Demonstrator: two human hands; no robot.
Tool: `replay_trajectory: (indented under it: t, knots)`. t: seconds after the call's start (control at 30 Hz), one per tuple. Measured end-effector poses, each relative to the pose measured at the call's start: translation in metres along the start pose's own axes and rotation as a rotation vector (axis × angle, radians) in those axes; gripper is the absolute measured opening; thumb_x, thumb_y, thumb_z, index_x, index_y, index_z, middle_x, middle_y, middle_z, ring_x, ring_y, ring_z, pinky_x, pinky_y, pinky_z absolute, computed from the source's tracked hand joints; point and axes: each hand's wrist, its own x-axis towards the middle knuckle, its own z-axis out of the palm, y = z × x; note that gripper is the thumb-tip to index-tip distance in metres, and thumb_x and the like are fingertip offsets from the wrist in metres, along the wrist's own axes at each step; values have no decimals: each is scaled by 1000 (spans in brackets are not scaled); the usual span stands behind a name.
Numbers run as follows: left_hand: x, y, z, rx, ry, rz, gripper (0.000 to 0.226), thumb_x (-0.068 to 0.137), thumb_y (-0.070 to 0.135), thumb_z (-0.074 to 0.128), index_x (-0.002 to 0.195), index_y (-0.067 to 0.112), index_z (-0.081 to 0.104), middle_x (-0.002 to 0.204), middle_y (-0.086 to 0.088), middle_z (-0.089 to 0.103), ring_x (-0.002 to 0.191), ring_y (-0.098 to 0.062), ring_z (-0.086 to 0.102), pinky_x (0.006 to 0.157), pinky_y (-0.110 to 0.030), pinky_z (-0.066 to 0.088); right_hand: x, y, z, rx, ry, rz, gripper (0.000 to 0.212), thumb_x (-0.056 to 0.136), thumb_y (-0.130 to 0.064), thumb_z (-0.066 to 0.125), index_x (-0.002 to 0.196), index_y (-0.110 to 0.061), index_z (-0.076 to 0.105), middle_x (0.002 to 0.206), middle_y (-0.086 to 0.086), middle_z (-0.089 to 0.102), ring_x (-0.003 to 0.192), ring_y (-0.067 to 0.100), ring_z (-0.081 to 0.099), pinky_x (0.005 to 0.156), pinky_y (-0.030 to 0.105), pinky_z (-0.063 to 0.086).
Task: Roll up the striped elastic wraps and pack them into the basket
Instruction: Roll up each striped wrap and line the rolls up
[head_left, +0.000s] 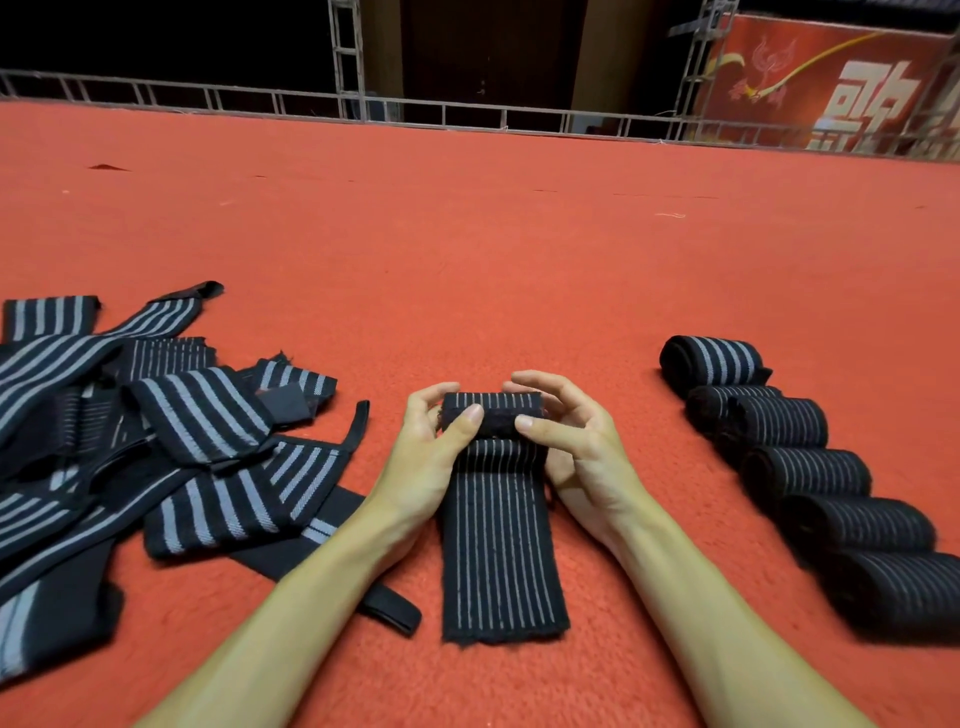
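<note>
At the centre of the red carpet (467, 234) lies the wrap in hand (498, 545), black with thin pale stripes; its far end is already wound into a short roll (491, 410), and the flat tail runs toward the near edge. The 2 hands hold that roll from either side: the left hand (431, 452) has its thumb on the near face and its fingers curled over the far side; the right hand (571, 441) grips the other end the same way.

To roll it well, I would keep both thumbs pressing evenly so the roll stays tight; turn it toward the near end in small steps; watch that the 2 side edges stack flush, since elastic tends to creep sideways and cone; keep the tail flat and lightly stretched ahead of the roll.

At near left sits a loose pile of unrolled wraps (156, 441); at right, about 6 finished rolls (805, 467) lie in a row. No basket is in view, so packing looks some way off.
</note>
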Motion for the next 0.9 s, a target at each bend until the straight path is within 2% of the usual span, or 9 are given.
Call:
replay_trajectory:
  t: [0.07,0.13,0.3,0.37,0.5,0.63,0.77,0.83,0.9]
  knots:
    - [0,0,0,-10,-25,6,35,88,24,61,121,24,49,114,-9,63,93,-9,65,74,-19,50,-1,-2,3,15,22,21,36,78,-14,68,113,-6,64,104,16,63,88,24,63,77,35,53]
    - [-1,0,0,-21,-50,12,29,90,17,62,117,25,54,113,-10,62,97,-14,63,79,-25,51,-1,-1,7,-68,85,30,33,84,-29,68,109,-8,65,97,17,60,75,20,61,62,27,51]
    - [-1,1,-2,-46,-22,48,32,90,-3,54,109,23,56,100,-7,58,88,-12,58,75,-24,51,1,4,14,-163,126,55,42,74,-61,68,88,-21,70,90,17,59,81,33,49,68,44,36]
    - [-1,2,-2,-49,-35,53,34,89,-7,53,107,22,56,99,-7,58,89,-14,57,78,-28,50,1,3,14,-169,147,63,40,73,-57,72,90,-20,70,89,16,59,82,34,45,65,41,32]
    - [-1,2,-2,-30,-62,71,33,82,-4,60,103,22,59,100,-3,60,90,-15,56,77,-30,48,1,3,6,-123,152,64,22,74,-31,76,92,-18,71,89,7,65,80,32,46,62,33,33]
    - [-1,4,-2,-74,-64,0,43,68,13,63,108,29,62,100,-2,60,89,-18,58,74,-31,48,0,1,4,-71,135,-8,22,73,-17,76,94,-15,71,92,7,65,85,28,57,72,40,45]
    - [-1,3,0,-158,-55,-60,48,73,27,65,119,22,56,108,-5,63,94,-13,63,82,-29,50,1,4,1,-82,108,-49,30,70,-13,77,99,-13,68,94,7,65,85,34,50,72,53,34]
    - [-1,3,1,-161,-26,-80,50,74,35,67,120,19,55,114,-7,64,99,-14,65,88,-33,50,1,4,1,-78,92,-60,30,70,-6,74,99,-11,67,96,5,66,87,33,51,71,51,35]
    - [-1,3,1,-156,3,-96,54,76,38,73,120,15,54,119,-10,64,104,-18,65,91,-35,50,0,1,1,-42,81,-74,28,67,0,71,92,-13,67,104,3,69,91,28,57,72,44,43]
